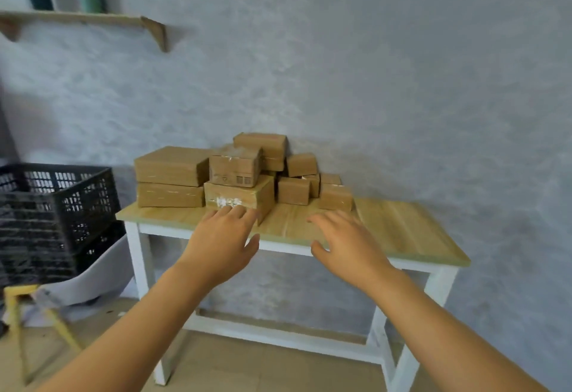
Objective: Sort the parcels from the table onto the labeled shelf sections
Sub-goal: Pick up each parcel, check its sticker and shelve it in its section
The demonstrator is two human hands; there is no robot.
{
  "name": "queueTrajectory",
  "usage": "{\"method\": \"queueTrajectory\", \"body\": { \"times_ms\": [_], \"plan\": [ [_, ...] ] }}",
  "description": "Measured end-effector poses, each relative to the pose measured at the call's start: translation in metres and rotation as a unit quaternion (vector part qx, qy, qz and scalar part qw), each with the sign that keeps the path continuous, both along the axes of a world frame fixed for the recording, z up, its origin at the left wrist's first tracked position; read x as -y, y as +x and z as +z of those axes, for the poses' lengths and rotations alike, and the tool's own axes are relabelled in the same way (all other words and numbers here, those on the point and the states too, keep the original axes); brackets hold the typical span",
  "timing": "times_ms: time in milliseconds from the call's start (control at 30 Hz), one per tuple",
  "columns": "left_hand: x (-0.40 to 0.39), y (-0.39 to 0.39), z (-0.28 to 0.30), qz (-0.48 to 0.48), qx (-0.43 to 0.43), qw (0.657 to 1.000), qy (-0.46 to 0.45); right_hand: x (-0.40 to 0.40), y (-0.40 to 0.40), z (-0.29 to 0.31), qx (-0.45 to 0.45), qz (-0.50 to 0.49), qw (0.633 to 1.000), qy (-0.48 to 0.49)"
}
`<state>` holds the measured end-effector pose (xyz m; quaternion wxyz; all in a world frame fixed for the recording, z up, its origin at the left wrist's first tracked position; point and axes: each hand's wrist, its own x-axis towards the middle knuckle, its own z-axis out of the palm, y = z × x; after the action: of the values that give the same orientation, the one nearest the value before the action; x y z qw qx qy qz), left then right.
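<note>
Several brown cardboard parcels are piled on a wooden-topped table (402,230) with white legs. Two wide flat parcels (170,175) lie stacked at the left. A square parcel (235,170) sits on a larger front parcel (238,198) with a white torn label. Smaller parcels (309,181) cluster at the right of the pile. My left hand (223,243) reaches forward with straight fingers, its fingertips at the front parcel's lower edge. My right hand (346,243) hovers open over the bare tabletop, in front of the small parcels. Neither hand holds anything.
A black plastic crate (55,206) rests on a grey chair (102,274) with yellow legs, left of the table. A wooden wall shelf (83,20) at the upper left carries two greenish bottles. A grey wall stands behind the table.
</note>
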<state>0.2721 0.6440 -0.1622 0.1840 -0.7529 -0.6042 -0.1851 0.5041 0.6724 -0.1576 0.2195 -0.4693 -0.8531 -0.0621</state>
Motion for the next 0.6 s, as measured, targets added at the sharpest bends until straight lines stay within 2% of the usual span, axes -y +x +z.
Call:
{"method": "queueTrajectory", "body": {
  "times_ms": [233,433,600],
  "plan": [
    [-0.082,-0.090,-0.001,0.073,-0.013,0.997,-0.003,-0.115,-0.094,-0.018,-0.007,0.074,0.997,-0.010],
    [-0.142,-0.178,0.007,0.136,-0.026,0.990,-0.009,-0.205,-0.189,-0.023,-0.058,0.132,0.988,-0.052],
    [-0.159,-0.254,-0.002,0.188,-0.020,0.982,-0.017,-0.243,-0.278,-0.022,-0.024,0.200,0.977,-0.068]
  ]
}}
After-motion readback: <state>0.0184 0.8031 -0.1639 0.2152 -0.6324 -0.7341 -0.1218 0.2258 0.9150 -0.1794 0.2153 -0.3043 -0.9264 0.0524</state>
